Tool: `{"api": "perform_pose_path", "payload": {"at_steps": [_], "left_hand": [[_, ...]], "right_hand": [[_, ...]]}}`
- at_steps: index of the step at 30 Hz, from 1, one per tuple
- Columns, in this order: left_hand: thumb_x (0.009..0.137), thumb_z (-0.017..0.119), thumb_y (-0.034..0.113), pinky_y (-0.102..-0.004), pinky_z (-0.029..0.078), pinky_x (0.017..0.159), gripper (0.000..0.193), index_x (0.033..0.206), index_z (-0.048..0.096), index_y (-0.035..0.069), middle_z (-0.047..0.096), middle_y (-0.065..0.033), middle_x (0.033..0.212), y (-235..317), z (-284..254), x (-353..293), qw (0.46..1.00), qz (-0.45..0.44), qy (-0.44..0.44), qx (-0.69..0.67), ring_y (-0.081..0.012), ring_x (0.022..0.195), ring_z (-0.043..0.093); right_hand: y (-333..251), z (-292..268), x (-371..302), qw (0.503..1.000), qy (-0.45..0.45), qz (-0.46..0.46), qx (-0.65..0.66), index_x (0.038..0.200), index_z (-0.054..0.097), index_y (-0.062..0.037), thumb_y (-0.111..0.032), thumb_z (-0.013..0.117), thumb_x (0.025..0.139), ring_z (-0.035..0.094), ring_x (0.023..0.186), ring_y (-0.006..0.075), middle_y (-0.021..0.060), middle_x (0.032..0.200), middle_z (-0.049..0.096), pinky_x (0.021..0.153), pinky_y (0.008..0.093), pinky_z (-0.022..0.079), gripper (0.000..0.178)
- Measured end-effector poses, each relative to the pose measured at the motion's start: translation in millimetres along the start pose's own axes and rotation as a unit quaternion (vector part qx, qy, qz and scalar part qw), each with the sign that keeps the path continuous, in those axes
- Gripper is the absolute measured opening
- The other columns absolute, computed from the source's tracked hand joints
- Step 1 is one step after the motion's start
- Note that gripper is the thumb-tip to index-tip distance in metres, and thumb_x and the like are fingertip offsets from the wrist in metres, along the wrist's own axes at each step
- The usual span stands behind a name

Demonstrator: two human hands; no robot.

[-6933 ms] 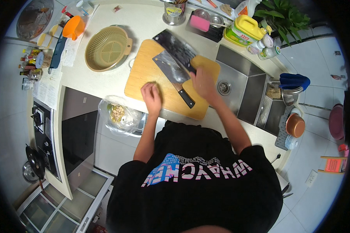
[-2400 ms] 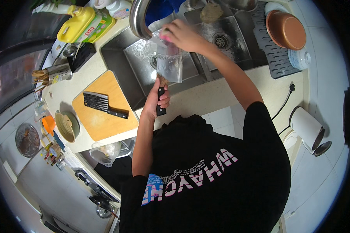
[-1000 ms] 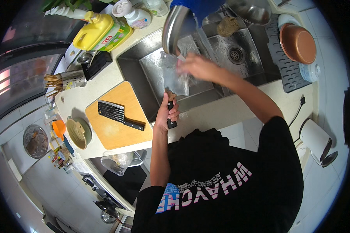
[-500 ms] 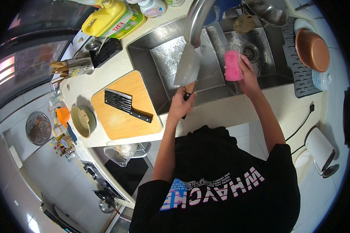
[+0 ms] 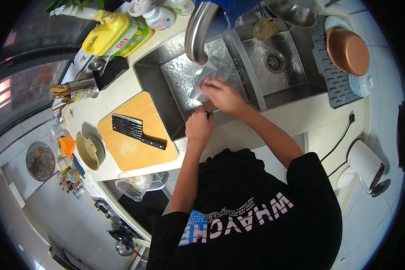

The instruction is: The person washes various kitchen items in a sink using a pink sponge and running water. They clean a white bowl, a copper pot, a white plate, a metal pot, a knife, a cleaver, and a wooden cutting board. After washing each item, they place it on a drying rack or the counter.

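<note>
Over the steel sink [image 5: 175, 78], left hand [image 5: 199, 127] grips the cleaver's handle; right hand [image 5: 221, 93], pink sponge now gone, apparently wipes the blurred blade [image 5: 209, 74].

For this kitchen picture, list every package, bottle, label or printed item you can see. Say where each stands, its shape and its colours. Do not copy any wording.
Yellow jug: back of the counter, left of the sink; handled, lying flat.
Labelled pack: beside the jug; flat, green and yellow with red.
White pump bottle: behind the sink; round, pale label.
Small jars: counter's left end; mixed colours, too small to tell.
Black T-shirt: worn by the person; white, blue and pink print.
</note>
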State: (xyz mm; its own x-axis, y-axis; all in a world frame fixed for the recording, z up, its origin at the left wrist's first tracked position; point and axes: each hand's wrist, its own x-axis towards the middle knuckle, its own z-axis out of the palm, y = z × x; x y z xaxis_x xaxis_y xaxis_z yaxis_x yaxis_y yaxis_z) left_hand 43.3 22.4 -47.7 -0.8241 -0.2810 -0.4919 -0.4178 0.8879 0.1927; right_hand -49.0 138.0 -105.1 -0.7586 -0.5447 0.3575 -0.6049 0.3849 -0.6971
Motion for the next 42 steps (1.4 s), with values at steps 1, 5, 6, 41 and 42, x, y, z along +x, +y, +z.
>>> {"api": "perform_pose_path", "payload": {"at_steps": [1,5,6,41,42], "left_hand": [[0.082,0.061,0.031,-0.0479,0.052,0.067,0.033,0.095,0.054,0.002,0.065,-0.0203,0.079,-3.9,-0.6,0.2,1.0,-0.002,0.001,-0.005,-0.0383,0.074,0.064],[0.083,0.061,0.029,-0.0489,0.052,0.067,0.034,0.099,0.052,0.0,0.065,-0.0215,0.08,-13.3,-2.0,-8.2,1.0,0.003,-0.01,0.014,-0.039,0.074,0.064],[0.082,0.061,0.029,-0.0489,0.052,0.067,0.034,0.099,0.052,0.0,0.065,-0.0217,0.08,-13.9,-2.6,-9.0,1.0,0.008,-0.007,0.007,-0.0391,0.075,0.064],[0.079,0.057,0.016,-0.0453,0.053,0.064,0.026,0.097,0.048,-0.001,0.065,-0.0198,0.078,-44.7,27.6,6.6,0.992,0.087,-0.02,0.089,-0.0361,0.072,0.065],[0.079,0.057,0.016,-0.0454,0.053,0.063,0.027,0.097,0.048,-0.001,0.065,-0.0197,0.077,-37.3,27.0,9.9,0.99,0.099,-0.018,0.099,-0.036,0.071,0.065]], "right_hand": [[-4.0,4.9,-2.4,0.999,-0.004,-0.026,0.038,0.105,0.064,-0.0162,-0.014,0.059,0.083,0.061,0.09,0.0275,0.0067,0.102,0.061,0.078,0.0376,0.052,0.023],[35.1,-1.6,0.0,0.991,-0.078,0.077,-0.08,0.104,0.065,-0.014,-0.015,0.059,0.082,0.06,0.096,0.0272,0.0078,0.105,0.062,0.082,0.0378,0.052,0.023],[35.7,-4.2,5.9,0.988,-0.023,0.108,-0.106,0.103,0.065,-0.0133,-0.014,0.059,0.081,0.06,0.095,0.0276,0.0082,0.104,0.062,0.082,0.0383,0.052,0.023],[46.5,35.2,11.4,0.93,-0.106,0.342,0.08,0.089,0.068,-0.0052,-0.017,0.06,0.082,0.062,0.085,0.0314,0.0163,0.092,0.063,0.074,0.0401,0.051,0.016],[51.0,36.1,15.1,0.942,-0.013,0.319,-0.1,0.089,0.069,-0.0061,-0.018,0.06,0.083,0.062,0.087,0.0313,0.0168,0.094,0.063,0.076,0.0394,0.051,0.016]]}}
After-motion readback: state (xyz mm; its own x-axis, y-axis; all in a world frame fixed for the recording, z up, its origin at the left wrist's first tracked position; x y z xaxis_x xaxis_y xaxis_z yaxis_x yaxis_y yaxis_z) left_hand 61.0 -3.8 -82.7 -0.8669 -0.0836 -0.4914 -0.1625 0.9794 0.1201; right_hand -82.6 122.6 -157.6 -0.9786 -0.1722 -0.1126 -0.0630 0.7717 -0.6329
